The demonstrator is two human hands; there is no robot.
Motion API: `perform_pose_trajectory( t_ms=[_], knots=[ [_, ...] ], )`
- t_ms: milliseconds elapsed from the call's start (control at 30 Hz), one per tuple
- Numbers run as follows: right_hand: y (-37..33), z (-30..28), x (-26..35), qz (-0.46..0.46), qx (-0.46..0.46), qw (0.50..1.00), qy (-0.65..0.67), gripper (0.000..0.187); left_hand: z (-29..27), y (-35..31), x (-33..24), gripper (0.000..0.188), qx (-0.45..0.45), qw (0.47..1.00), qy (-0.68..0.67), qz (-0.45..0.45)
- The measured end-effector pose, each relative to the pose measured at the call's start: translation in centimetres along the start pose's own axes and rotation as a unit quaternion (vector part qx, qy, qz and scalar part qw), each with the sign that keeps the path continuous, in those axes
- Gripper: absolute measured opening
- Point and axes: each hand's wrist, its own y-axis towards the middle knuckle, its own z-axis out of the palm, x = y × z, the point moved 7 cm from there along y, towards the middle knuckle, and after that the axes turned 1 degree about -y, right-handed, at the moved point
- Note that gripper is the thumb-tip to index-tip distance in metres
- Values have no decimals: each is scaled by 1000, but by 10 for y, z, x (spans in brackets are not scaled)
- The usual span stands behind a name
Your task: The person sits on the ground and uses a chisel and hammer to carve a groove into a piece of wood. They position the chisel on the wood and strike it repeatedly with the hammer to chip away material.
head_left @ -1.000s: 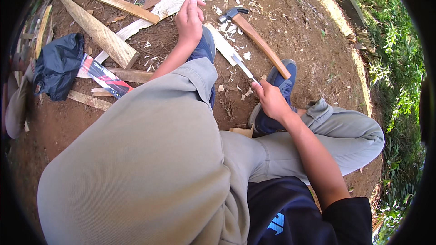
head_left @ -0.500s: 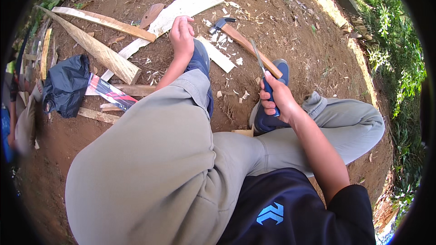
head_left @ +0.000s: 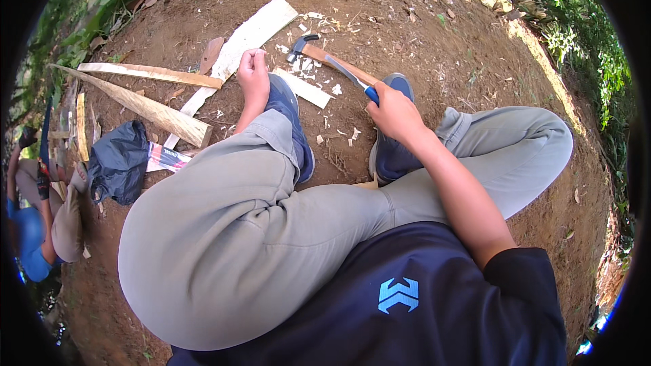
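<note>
My right hand (head_left: 395, 114) grips the blue handle of a chisel (head_left: 351, 74), its metal blade pointing up and left over a hammer. The hammer (head_left: 336, 56) lies with its black claw head on wood chips and its wooden handle running toward my right shoe; the handle's end is hidden by my hand. By my left shoe, my left hand (head_left: 253, 85) is raised with its fingers drawn together, and nothing shows in them. A pale flat board (head_left: 254, 37) lies just beyond it. Between my feet is a short pale wood piece (head_left: 303, 88).
To the left lie a thick pointed timber (head_left: 146, 102), a thinner strip (head_left: 152, 73), a black plastic bag (head_left: 121, 163) and a printed card package (head_left: 165, 157). Another person (head_left: 41, 210) in blue sits at the far left. Plants (head_left: 603, 74) line the right edge.
My left hand's fingers have drawn together. My right hand has turned, bringing the chisel lower over the hammer handle. The view has shifted, showing more of the other person.
</note>
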Motion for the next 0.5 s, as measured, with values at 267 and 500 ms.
perform_pose_trajectory(
  t_ms=[267, 500],
  knots=[
    [12, -1, 22, -8, -25, 996, 85, 31, -14, -4, -9, 15, 97, 993, 10, -72],
    [22, 30, 22, -23, -8, 995, 101, 30, -85, -51, -10, 15, 0, 994, -6, -106]
  ],
)
